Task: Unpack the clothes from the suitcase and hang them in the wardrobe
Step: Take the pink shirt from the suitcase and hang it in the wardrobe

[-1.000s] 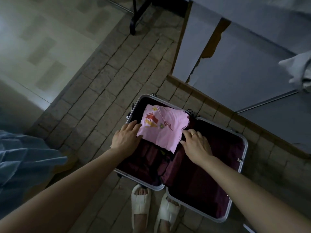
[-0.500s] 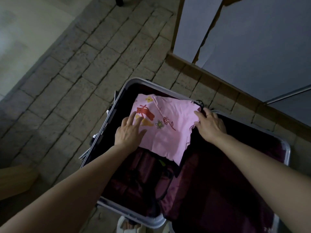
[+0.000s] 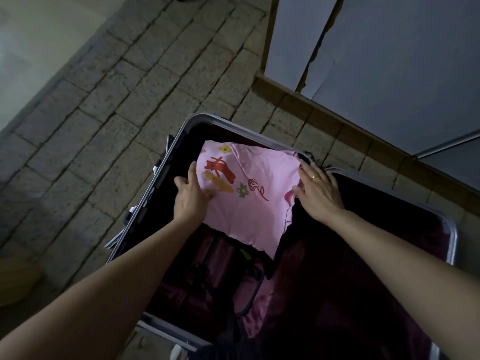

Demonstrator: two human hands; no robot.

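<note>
Both hands flank the shirt, folded in the suitcase's far half: left hand grips its left edge, right hand rests flat-fingered on its right edge, equally near.

A folded garment lies in the suitcase on the floor.
</note>
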